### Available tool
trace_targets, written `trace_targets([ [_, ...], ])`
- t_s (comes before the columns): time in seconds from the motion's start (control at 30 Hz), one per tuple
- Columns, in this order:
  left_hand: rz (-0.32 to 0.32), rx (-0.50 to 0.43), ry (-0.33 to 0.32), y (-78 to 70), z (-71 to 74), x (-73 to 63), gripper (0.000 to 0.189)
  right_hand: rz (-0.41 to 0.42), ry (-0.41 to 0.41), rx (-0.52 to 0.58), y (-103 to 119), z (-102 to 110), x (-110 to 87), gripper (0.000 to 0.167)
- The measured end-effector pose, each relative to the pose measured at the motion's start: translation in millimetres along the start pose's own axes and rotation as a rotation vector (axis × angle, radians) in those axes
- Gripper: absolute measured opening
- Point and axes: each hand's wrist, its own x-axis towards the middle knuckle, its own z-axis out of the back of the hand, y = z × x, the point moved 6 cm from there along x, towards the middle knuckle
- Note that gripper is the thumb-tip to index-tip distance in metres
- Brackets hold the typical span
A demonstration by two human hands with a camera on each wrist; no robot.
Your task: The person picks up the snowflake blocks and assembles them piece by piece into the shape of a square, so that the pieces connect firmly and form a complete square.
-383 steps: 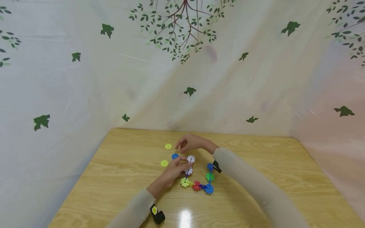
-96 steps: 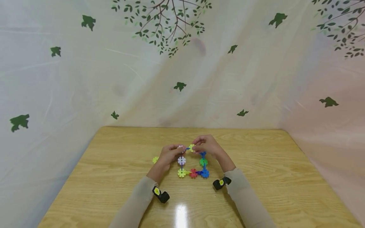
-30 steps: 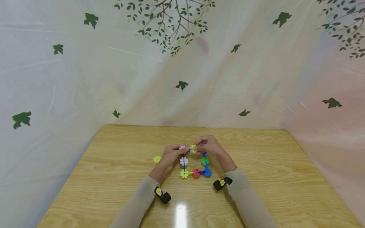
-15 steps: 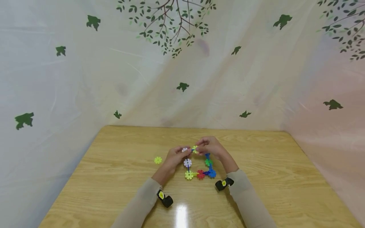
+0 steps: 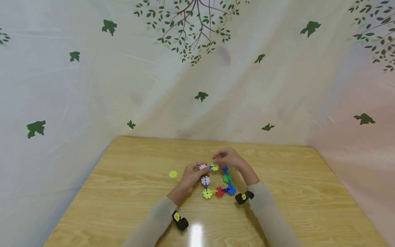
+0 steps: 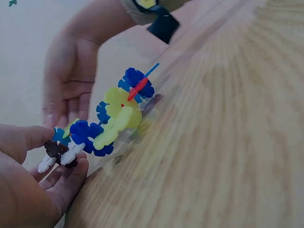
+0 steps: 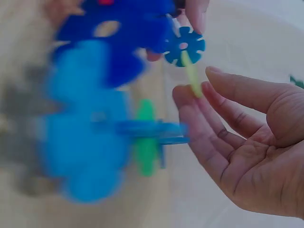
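Note:
My left hand pinches a white snowflake disc between thumb and fingers at the far left corner of a linked frame of discs. Joined to it by a blue disc is a yellow disc. My right hand is at this yellow disc; in the right wrist view the fingertips lie at its edge, with the thumb apart. The frame continues through another white disc, a yellow corner disc, a red disc, a blue corner disc and a green disc. Blue discs end the right side beneath my right hand.
One loose yellow disc lies on the wooden table, left of my left hand. A pale curtain printed with leaves hangs behind the table's far edge. Each wrist wears a black camera.
A loose blue and a loose yellow disc from the earliest frame are now joined to the white corner. Since half a second ago, my right hand's grip on that yellow disc has loosened.

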Motion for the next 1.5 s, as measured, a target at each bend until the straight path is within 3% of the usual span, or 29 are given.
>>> trace_targets([
  [0.27,-0.006,-0.012,0.062,-0.1,0.6,-3.7,0.036,0.186,0.138,-0.256,58.1,-7.9,24.2,0.026],
  [0.57,-0.013,0.033,0.129,1.6,8.3,-9.5,0.035,0.368,0.358,-0.454,98.7,-51.2,56.2,0.023],
  [0.93,-0.044,0.065,0.178,10.4,7.4,-13.7,0.035,0.466,0.599,-0.486,95.1,-110.0,72.2,0.025],
  [1.27,-0.062,0.067,0.208,8.8,6.0,-19.5,0.036,0.469,0.622,-0.522,86.8,-132.1,82.6,0.024],
  [1.5,-0.062,0.077,0.211,5.4,7.0,-22.2,0.036,0.504,0.675,-0.622,91.2,-146.1,84.0,0.024],
])
